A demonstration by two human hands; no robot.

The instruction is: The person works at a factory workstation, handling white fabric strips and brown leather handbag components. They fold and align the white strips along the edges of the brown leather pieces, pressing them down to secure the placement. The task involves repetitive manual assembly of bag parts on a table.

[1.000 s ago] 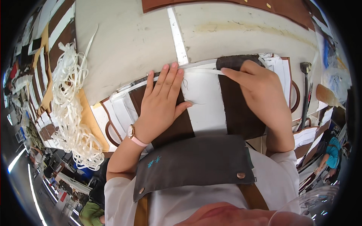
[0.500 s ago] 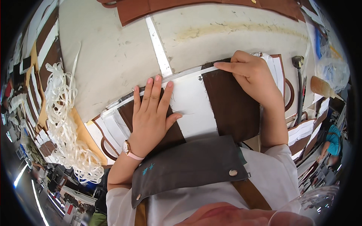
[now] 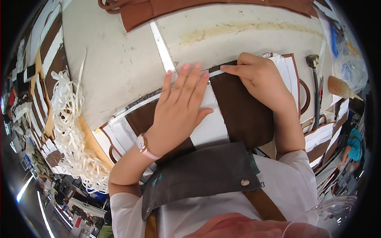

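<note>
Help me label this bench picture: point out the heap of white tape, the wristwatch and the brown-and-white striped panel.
Heap of white tape (image 3: 70, 121): head view, middle of the tangle.
Wristwatch (image 3: 140, 142): head view, its dial.
Brown-and-white striped panel (image 3: 244, 111): head view, brown band right of the white one.

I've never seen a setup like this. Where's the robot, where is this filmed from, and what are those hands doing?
There is no robot here: these are a person's own bare hands. A wide, edge-bending camera worn on the head looks down, so picture left is the person's left.

On the pale table lies a brown and white panel with a narrow white strip along its far edge. The right hand points its index finger onto that strip. The left hand is spread open over the panel; I can't tell whether it touches. Nothing is clearly gripped.

To the left sits a tangle of white tape; to the right, a squeeze bottle.
</note>
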